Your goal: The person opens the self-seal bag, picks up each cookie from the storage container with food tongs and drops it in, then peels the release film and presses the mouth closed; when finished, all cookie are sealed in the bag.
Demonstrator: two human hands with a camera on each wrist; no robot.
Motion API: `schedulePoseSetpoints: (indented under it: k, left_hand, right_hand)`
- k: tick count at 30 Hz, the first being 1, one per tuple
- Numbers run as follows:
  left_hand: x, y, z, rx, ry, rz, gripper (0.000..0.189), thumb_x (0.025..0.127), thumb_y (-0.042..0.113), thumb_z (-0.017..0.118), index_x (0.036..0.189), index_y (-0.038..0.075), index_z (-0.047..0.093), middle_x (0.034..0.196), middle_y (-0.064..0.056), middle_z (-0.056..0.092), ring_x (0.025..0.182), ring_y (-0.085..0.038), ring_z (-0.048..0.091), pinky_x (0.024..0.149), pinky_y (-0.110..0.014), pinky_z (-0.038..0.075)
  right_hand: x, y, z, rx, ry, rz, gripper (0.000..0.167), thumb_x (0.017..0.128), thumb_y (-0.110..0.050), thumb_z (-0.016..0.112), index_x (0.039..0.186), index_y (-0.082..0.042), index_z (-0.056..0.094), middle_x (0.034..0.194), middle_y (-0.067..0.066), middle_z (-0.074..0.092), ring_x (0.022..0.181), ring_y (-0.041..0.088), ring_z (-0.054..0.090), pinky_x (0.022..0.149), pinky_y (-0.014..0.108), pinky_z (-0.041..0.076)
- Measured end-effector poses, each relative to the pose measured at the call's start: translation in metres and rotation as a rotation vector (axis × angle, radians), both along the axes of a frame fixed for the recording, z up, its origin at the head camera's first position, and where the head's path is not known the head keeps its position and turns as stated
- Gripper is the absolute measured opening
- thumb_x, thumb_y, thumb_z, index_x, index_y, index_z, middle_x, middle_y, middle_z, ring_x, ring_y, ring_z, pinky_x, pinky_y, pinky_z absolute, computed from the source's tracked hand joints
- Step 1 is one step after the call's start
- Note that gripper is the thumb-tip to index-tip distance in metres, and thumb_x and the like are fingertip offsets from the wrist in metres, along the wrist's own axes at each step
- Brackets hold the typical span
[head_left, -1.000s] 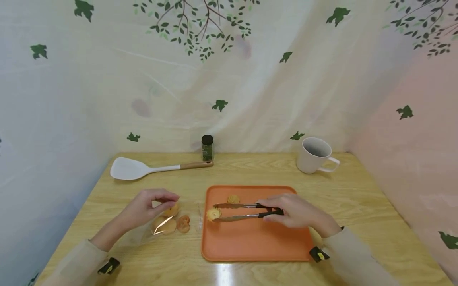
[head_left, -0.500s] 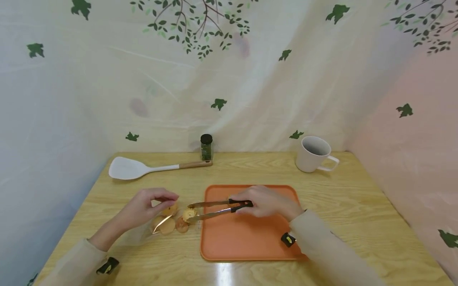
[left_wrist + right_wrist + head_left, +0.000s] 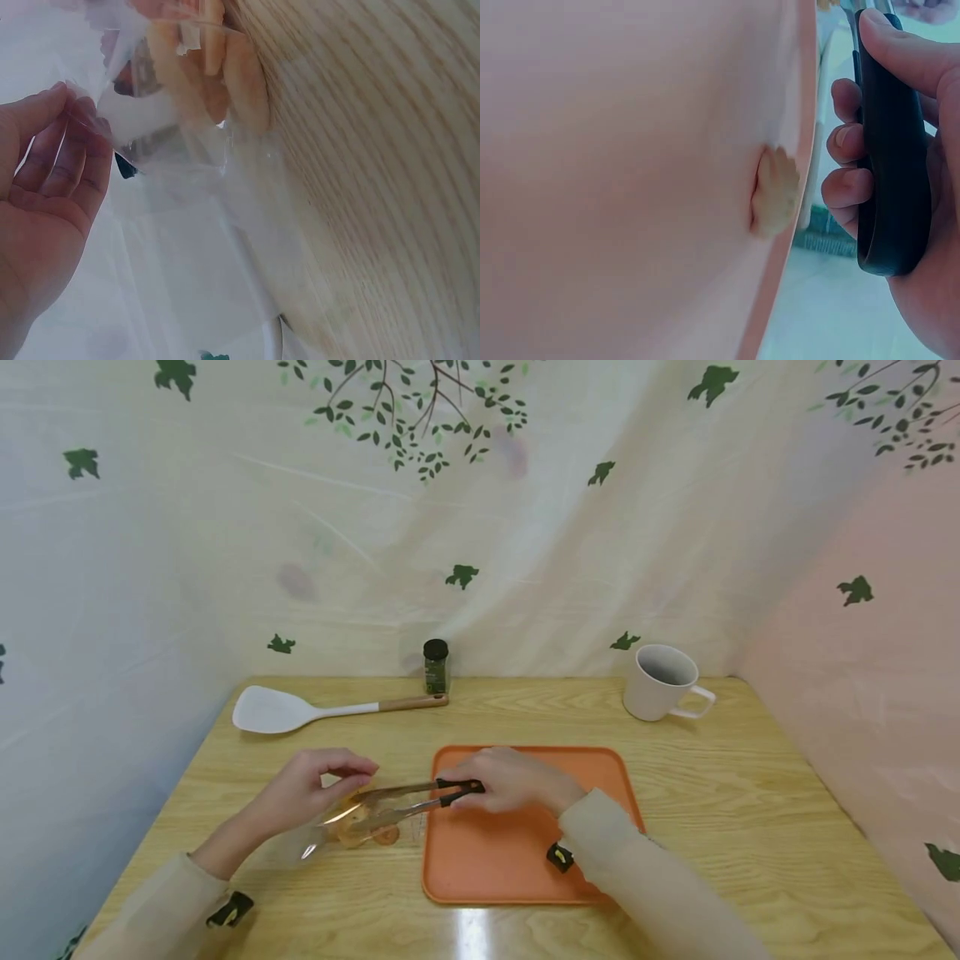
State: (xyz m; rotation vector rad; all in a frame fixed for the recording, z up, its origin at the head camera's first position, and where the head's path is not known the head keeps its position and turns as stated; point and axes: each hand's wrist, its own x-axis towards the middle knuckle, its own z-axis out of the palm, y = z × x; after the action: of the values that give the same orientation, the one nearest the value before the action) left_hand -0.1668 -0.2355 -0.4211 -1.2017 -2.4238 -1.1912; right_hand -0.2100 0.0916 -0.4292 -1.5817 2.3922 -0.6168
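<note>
My left hand (image 3: 311, 787) pinches the edge of a clear plastic bag (image 3: 217, 161) left of the orange tray (image 3: 498, 872). Inside the bag lie several cookies (image 3: 244, 82); a reddish-brown cookie (image 3: 386, 835) shows nearest the tray. My right hand (image 3: 510, 781), above the tray, grips the black handles of metal tongs (image 3: 405, 812). The tongs point left, their tips among the cookies at the bag, below my left fingers. Glare on the plastic and the tong arms partly hide what is between the tips. A ridged cookie (image 3: 776, 193) lies on the tray near its far rim.
A white spatula (image 3: 273, 712) with a wooden handle lies behind the bag. Behind the tray stand a dark-capped spice jar (image 3: 436, 668) and, farther right, a white mug (image 3: 651, 693). A patterned curtain (image 3: 360, 543) hangs along the table's back edge.
My right hand has carried the tongs, with a swirled yellow cookie between their tips, leftward from over the tray to the bag. My left hand has stayed at the bag.
</note>
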Motion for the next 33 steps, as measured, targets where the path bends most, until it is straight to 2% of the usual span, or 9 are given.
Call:
schedulePoseSetpoints:
  k: [4,7,9,14,21,27,32,33]
  left_hand:
    - [0.000,-0.001,0.000,-0.015,-0.023,0.014,0.028,0.087,-0.008,0.075,0.109,0.009,0.076,0.099,-0.008,0.076,0.087,-0.012,0.072,0.072,-0.024,0.060]
    - [0.000,-0.002,0.001,-0.021,-0.037,0.021,0.027,0.088,-0.007,0.075,0.110,0.009,0.076,0.099,-0.009,0.076,0.088,-0.012,0.072,0.071,-0.027,0.061]
    - [0.000,-0.003,0.001,-0.025,-0.038,0.022,0.029,0.087,-0.008,0.074,0.110,0.009,0.076,0.099,-0.009,0.076,0.088,-0.010,0.072,0.071,-0.029,0.061]
    - [0.000,-0.004,0.001,-0.026,-0.037,0.018,0.031,0.087,-0.011,0.074,0.111,0.008,0.076,0.100,-0.008,0.076,0.089,-0.008,0.071,0.072,-0.028,0.061]
    - [0.001,-0.004,0.002,-0.013,-0.044,0.014,0.035,0.085,-0.015,0.072,0.112,0.007,0.075,0.100,-0.009,0.076,0.088,-0.009,0.072,0.072,-0.026,0.061]
    - [0.001,-0.004,0.001,-0.006,-0.032,0.008,0.037,0.084,-0.016,0.073,0.112,0.008,0.075,0.100,-0.010,0.076,0.087,-0.010,0.072,0.070,-0.026,0.060]
    - [0.001,-0.004,0.000,-0.011,-0.022,0.014,0.032,0.086,-0.011,0.075,0.111,0.009,0.076,0.100,-0.009,0.076,0.087,-0.009,0.072,0.067,-0.024,0.060]
    - [0.001,-0.004,0.000,-0.011,-0.022,0.016,0.031,0.086,-0.010,0.075,0.111,0.009,0.076,0.100,-0.008,0.076,0.087,-0.010,0.072,0.067,-0.023,0.059]
  right_hand:
    - [-0.001,-0.012,0.000,0.040,0.005,0.008,0.028,0.105,-0.035,0.058,0.127,-0.021,0.067,0.094,-0.015,0.061,0.066,0.001,0.047,0.061,0.017,0.040]
    - [0.000,-0.018,0.002,0.062,-0.004,-0.008,0.042,0.104,-0.037,0.059,0.140,-0.016,0.063,0.104,-0.011,0.067,0.064,0.001,0.047,0.060,0.017,0.039]
    - [0.001,-0.020,0.003,0.071,-0.003,-0.014,0.046,0.104,-0.038,0.060,0.143,-0.014,0.059,0.109,-0.008,0.069,0.063,0.002,0.046,0.059,0.017,0.039]
    - [0.002,-0.022,0.004,0.080,0.002,-0.021,0.048,0.103,-0.037,0.061,0.144,-0.013,0.058,0.116,-0.003,0.070,0.062,0.002,0.045,0.060,0.016,0.038]
    - [0.004,-0.021,0.005,0.074,-0.024,-0.028,0.044,0.104,-0.035,0.060,0.143,-0.014,0.060,0.113,-0.005,0.069,0.061,0.002,0.047,0.058,0.017,0.038]
    - [0.005,-0.018,0.006,0.080,-0.024,-0.029,0.043,0.105,-0.035,0.058,0.143,-0.015,0.060,0.118,-0.006,0.069,0.068,0.002,0.050,0.063,0.018,0.040]
    - [0.005,-0.014,0.009,0.035,-0.027,0.004,0.036,0.105,-0.033,0.059,0.136,-0.015,0.064,0.103,-0.009,0.067,0.066,0.003,0.047,0.063,0.019,0.040]
    - [0.005,-0.012,0.010,0.026,-0.023,0.008,0.035,0.105,-0.032,0.060,0.135,-0.015,0.065,0.105,-0.009,0.068,0.067,0.002,0.048,0.064,0.018,0.041]
